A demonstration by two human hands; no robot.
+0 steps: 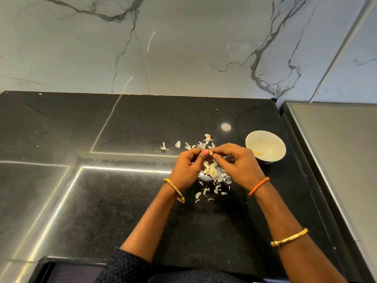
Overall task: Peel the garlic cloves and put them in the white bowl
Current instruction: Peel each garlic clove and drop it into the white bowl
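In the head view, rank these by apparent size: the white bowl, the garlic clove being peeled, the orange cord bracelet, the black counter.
1. Black speckled stone counter
2. Round white bowl
3. Orange twisted cord bracelet
4. Pale garlic clove, pinched between left hand and right hand; it is mostly hidden, so only its exposed tip counts.

We hold our left hand and right hand fingertip to fingertip just left of the white bowl, fingers curled. Between them we pinch a garlic clove. Both forearms angle inward toward it.
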